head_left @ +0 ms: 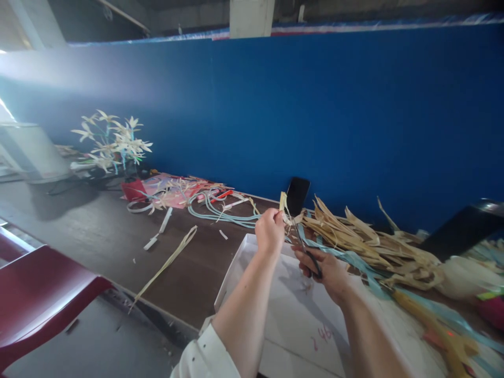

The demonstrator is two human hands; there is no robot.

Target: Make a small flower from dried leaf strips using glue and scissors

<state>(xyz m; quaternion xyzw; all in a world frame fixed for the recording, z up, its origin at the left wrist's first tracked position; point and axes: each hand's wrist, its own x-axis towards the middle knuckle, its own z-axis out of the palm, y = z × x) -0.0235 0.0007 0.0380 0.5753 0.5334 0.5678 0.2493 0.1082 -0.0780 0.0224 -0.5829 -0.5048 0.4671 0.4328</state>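
My left hand (270,231) is closed on a small strip of pale dried husk (283,200), which sticks up past the fingers. In my right hand (331,275) is a pair of scissors (315,266) with dark handles, its blades pointing up and left toward the husk. Whether the blades touch the strip is too small to tell. Both hands are above a shallow white box (275,315) with red handwriting on it. A heap of dry tan husks (354,239) lies right of the scissors, with light blue ribbon (364,265) along its near side.
A dark phone (298,195) leans against the blue wall panel (315,105). Pale husk flowers (114,142) stand at the left beyond coiled blue-grey cord (212,212). A long husk strip (169,260) crosses the table edge. A red chair (43,299) is at lower left, a yellow tool (441,320) at right.
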